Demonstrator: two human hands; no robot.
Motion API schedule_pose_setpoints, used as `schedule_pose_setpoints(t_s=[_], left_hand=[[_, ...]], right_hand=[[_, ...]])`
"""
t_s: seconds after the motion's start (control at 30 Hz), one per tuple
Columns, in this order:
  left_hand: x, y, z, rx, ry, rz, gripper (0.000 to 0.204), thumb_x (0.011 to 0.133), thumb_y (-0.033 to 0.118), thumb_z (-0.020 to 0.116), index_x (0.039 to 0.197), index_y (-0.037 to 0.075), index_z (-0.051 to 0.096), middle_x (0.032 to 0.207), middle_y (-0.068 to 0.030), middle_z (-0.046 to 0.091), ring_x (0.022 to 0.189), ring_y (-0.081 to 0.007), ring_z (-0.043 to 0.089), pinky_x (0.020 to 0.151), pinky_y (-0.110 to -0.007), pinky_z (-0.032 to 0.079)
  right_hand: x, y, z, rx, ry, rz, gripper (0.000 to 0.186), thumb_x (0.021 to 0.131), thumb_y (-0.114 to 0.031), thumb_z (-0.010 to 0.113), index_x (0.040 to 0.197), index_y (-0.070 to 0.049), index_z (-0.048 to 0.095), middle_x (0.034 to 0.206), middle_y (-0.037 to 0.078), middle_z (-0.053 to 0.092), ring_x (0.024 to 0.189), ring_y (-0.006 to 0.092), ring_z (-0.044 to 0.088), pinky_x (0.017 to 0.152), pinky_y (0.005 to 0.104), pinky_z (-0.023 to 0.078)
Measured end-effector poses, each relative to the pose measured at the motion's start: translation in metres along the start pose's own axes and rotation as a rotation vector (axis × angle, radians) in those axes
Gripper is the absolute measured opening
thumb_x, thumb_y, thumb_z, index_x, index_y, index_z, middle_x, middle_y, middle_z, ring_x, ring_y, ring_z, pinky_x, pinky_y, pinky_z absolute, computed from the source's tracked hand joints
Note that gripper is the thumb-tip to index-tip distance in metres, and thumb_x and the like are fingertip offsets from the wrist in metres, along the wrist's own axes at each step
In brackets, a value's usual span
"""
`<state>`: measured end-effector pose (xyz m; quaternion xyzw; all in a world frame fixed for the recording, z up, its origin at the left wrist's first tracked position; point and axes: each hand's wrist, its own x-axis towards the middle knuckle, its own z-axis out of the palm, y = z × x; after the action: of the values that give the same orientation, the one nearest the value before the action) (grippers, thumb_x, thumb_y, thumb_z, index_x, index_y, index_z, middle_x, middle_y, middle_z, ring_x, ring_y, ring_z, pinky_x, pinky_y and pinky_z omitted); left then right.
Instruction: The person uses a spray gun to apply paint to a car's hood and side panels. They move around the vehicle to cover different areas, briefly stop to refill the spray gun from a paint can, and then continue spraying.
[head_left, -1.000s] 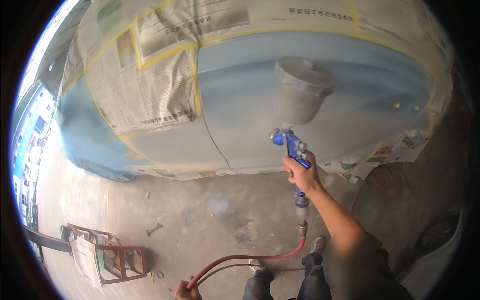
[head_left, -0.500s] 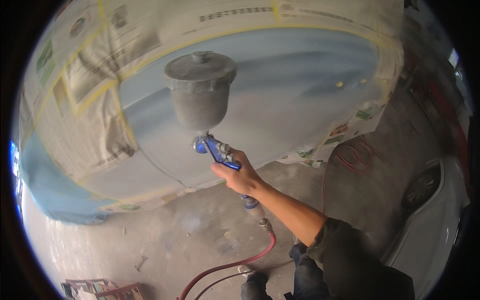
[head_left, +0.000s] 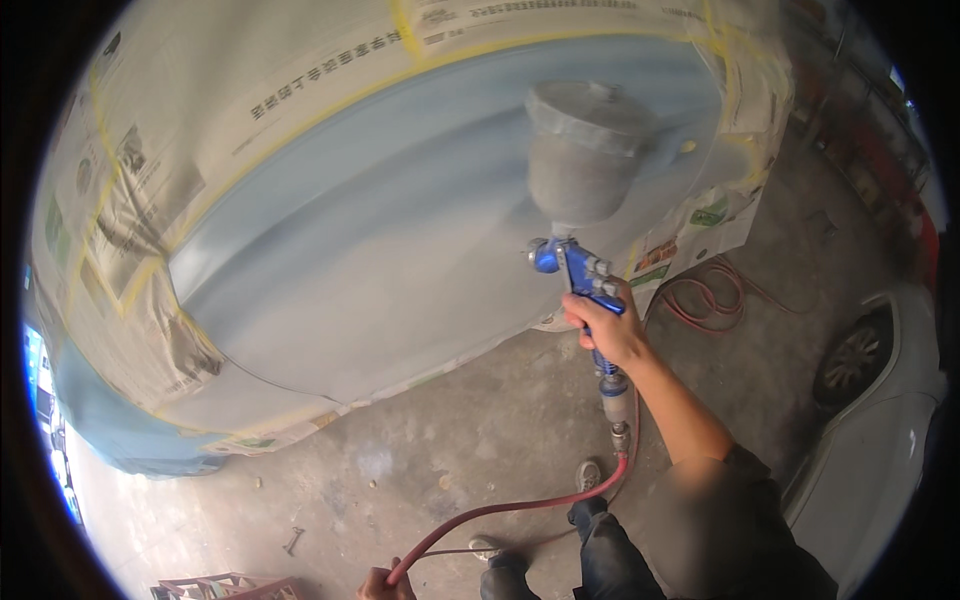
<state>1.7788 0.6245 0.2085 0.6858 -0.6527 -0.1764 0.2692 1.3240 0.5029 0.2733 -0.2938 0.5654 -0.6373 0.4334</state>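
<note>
My right hand is wrapped round the handle of a blue spray gun, its fingers at the trigger. A grey cup with a lid sits on top of the gun, tilted a little. The nozzle faces left along a car body panel, coated grey over pale blue. From the gun's lower end a red air hose curves down to the left. My left hand, partly cut off by the lower edge, is closed round that hose.
Masking paper with yellow tape borders the panel. Pale blue sheeting hangs at the left. A coiled hose lies on the floor near a silver car. A wrench and a wooden crate are lower left.
My right hand has carried the spray gun to the right along the panel, and the hose has followed. My left hand has come into view at the lower edge, gripping the hose.
</note>
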Motion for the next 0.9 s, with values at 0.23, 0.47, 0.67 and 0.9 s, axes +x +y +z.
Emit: schedule_pose_setpoints(t_s=[0.23, 0.47, 0.67, 0.9], left_hand=[[0.003, 0.094, 0.046, -0.001, -0.023, 0.209, 0.038, 0.085, 0.025, 0.07, 0.058, 0.005, 0.053, 0.044, -0.0134, 0.043, 0.039, -0.0209, 0.035, 0.04, -0.036, 0.034], [-0.003, 0.152, 0.089, 0.041, -0.103, 0.25, 0.039, 0.084, 0.026, 0.07, 0.057, 0.004, 0.052, 0.045, -0.0155, 0.045, 0.039, -0.0287, 0.042, 0.042, -0.04, 0.037], [-0.007, 0.202, 0.117, 0.024, -0.166, 0.275, 0.037, 0.083, 0.024, 0.07, 0.057, 0.005, 0.052, 0.047, -0.0151, 0.045, 0.04, -0.0279, 0.042, 0.042, -0.04, 0.037], [-0.014, 0.23, 0.134, -0.024, -0.166, 0.297, 0.036, 0.082, 0.021, 0.07, 0.057, 0.005, 0.05, 0.045, -0.0135, 0.042, 0.039, -0.0271, 0.039, 0.042, -0.04, 0.034]], right_hand=[[0.017, -0.018, -0.099, -0.031, 0.083, 0.004, 0.015, 0.085, -0.015, 0.061, 0.077, -0.008, 0.051, 0.063, -0.003, 0.047, 0.053, 0.0029, 0.04, 0.042, 0.0199, 0.029], [0.037, -0.028, -0.198, -0.015, 0.143, -0.027, 0.012, 0.085, -0.013, 0.061, 0.078, -0.005, 0.055, 0.063, 0.0, 0.049, 0.052, 0.005, 0.044, 0.039, 0.0205, 0.032], [0.048, -0.046, -0.264, -0.052, 0.252, -0.047, 0.014, 0.083, -0.016, 0.061, 0.075, -0.007, 0.054, 0.061, -0.003, 0.048, 0.05, 0.0045, 0.041, 0.04, 0.0208, 0.032], [0.06, -0.06, -0.317, -0.042, 0.39, -0.127, 0.011, 0.083, -0.014, 0.061, 0.079, -0.005, 0.056, 0.062, 0.0, 0.05, 0.05, 0.0055, 0.043, 0.038, 0.0209, 0.033]])
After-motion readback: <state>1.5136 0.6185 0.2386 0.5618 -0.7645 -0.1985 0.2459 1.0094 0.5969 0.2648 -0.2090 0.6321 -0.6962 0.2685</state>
